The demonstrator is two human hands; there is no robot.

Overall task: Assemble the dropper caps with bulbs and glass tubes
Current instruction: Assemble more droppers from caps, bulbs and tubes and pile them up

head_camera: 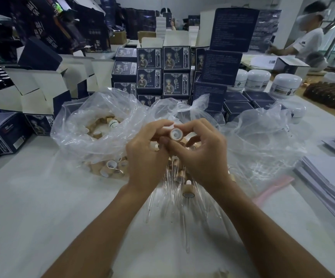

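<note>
A tan dropper cap [176, 134] with a white inside faces me at the centre, above the table. My left hand [146, 157] and my right hand [199, 151] both pinch it between thumb and fingers. Under my hands lies a pile of clear glass tubes [174, 203] on the white table. One assembled cap with a white bulb [188, 190] lies among the tubes. More tan caps [110, 167] fill a clear plastic bag [94, 127] to the left.
Dark blue printed boxes [162, 71] are stacked behind the bags. Open white-lined cartons [42, 91] stand at the left, white jars [287, 85] at the right. A stack of paper sheets [329, 183] lies at the right edge. A person in white works at the far right.
</note>
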